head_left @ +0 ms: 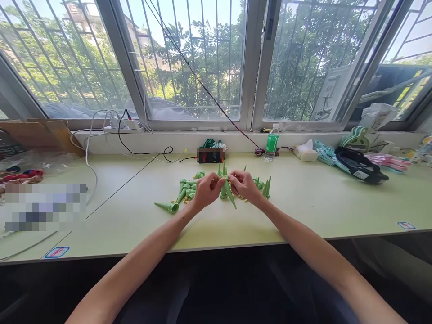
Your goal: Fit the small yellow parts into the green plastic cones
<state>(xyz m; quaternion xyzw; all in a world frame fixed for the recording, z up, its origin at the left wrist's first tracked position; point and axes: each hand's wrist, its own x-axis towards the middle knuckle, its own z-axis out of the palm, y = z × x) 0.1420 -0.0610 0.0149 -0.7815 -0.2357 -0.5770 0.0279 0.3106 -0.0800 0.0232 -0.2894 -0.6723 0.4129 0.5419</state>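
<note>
Over the middle of the table, my left hand (208, 188) and my right hand (245, 185) are both closed on one green plastic watering spike (231, 197). Its pointed end slants down towards me, and its wide end is partly hidden by my fingers. To the left of my left hand lies a heap of similar green spikes (182, 193). One loose spike (167, 207) rests on its side at the near left of the heap. More spikes (266, 187) stand upright beyond my right hand. Small yellow pieces (186, 201) are scattered among them.
Behind the spikes sit a black device (211, 156) with a cable and a green-labelled bottle (272, 143). A tissue box (305, 151) and a black cap-like item (361, 166) are at the right. A power strip (124, 128) lies on the sill; the table's front edge (236, 248) runs before me.
</note>
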